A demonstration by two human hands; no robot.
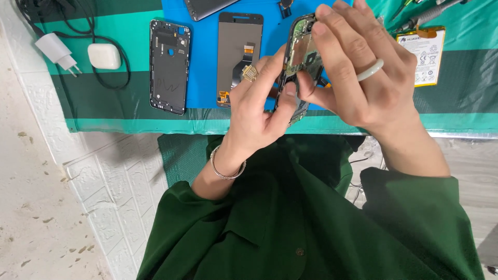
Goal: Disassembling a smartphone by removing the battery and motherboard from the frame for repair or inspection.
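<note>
From the head view, both hands grip an opened phone frame with an exposed green circuit board (pixel 301 62) above the worktop's (pixel 104 114) near edge. The left hand (pixel 257 111) curls closed around its lower end; the right hand (pixel 363 72) pinches its upper side. A black phone back cover (pixel 169 66) lies nearby.
</note>
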